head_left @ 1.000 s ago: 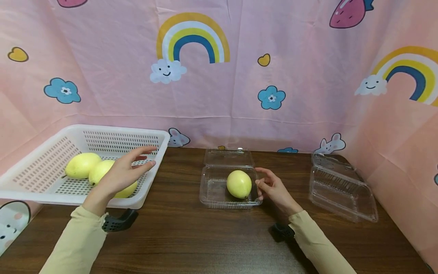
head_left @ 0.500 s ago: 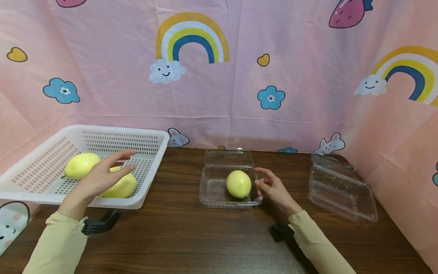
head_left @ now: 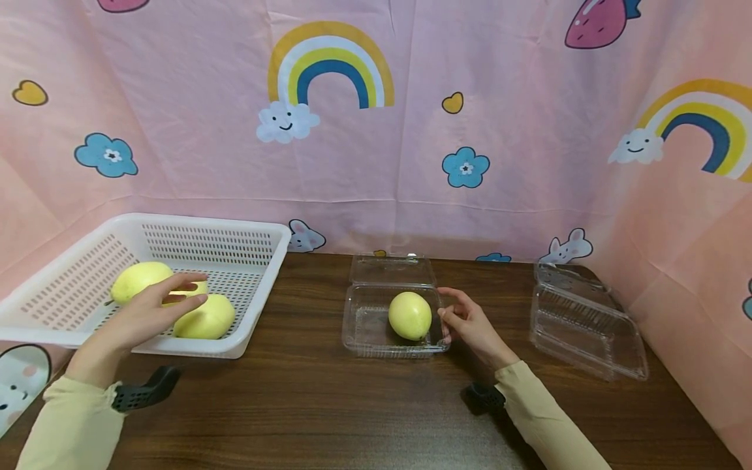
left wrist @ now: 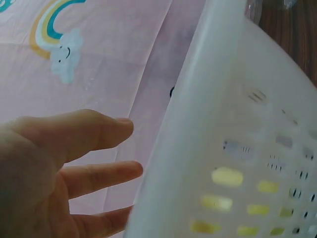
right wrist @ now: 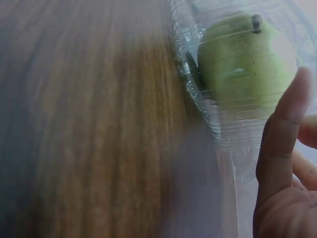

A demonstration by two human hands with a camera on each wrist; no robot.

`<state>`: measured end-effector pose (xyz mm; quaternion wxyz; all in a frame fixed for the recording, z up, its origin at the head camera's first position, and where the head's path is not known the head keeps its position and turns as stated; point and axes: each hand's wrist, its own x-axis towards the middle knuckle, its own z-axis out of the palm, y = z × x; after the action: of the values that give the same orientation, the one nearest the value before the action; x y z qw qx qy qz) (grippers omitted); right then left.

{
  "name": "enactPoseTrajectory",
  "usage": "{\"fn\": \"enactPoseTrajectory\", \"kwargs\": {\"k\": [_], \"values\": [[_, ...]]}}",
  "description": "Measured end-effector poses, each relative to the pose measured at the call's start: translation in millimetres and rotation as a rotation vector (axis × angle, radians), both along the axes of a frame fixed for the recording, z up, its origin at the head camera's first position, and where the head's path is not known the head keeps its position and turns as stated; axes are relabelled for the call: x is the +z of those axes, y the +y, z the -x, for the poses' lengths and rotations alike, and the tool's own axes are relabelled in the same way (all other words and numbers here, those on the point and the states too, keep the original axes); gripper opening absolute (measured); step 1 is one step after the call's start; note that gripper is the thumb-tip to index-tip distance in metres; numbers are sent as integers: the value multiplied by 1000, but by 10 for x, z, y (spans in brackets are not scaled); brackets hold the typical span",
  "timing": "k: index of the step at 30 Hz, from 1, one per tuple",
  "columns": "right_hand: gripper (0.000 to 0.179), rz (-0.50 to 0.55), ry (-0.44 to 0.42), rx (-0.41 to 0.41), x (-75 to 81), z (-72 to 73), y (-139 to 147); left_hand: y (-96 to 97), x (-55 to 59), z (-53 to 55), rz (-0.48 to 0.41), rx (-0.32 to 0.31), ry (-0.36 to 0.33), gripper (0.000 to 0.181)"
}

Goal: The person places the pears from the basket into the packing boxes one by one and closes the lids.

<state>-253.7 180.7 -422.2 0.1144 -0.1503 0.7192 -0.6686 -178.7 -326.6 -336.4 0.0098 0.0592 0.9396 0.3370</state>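
Observation:
My left hand hovers over the near side of a white plastic basket, fingers spread and holding nothing. Under and beside its fingertips lie three yellow pears, one to the left, one in front, and one largely hidden behind the fingers. The left wrist view has the thumb and fingers beside the basket rim. On the right, my right hand grips the right edge of a clear plastic clamshell box. Inside that box sits a single pear, also seen through the plastic in the right wrist view.
The box's lid lies folded back toward the cloth. A second clear clamshell box stands with its lid raised at the right of the brown wooden table. Pink patterned cloth encloses the back and sides.
My left hand has drawn back left and lower over the basket, so the front pear shows fully. The right hand, the box and its pear stay put.

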Motion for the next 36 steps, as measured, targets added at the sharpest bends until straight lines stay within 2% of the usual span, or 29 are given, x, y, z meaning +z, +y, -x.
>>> {"fn": "enactPoseTrajectory", "kwargs": {"k": [3, 12, 21, 29, 36], "values": [[47, 2, -1, -3, -3, 0, -1, -24, -8, -13, 22, -11, 6, 51], [47, 4, 3, -1, -19, 8, -2, -39, 14, 13, 63, -38, -40, 48], [47, 12, 3, 2, -21, 8, 6, -107, -20, 79, -85, -62, -115, 47], [47, 19, 8, 6, -9, 5, 0, -105, -91, 158, 40, -63, -121, 55], [47, 24, 6, 3, -13, 0, 1, -49, -123, 190, 62, -47, -114, 64]]}}
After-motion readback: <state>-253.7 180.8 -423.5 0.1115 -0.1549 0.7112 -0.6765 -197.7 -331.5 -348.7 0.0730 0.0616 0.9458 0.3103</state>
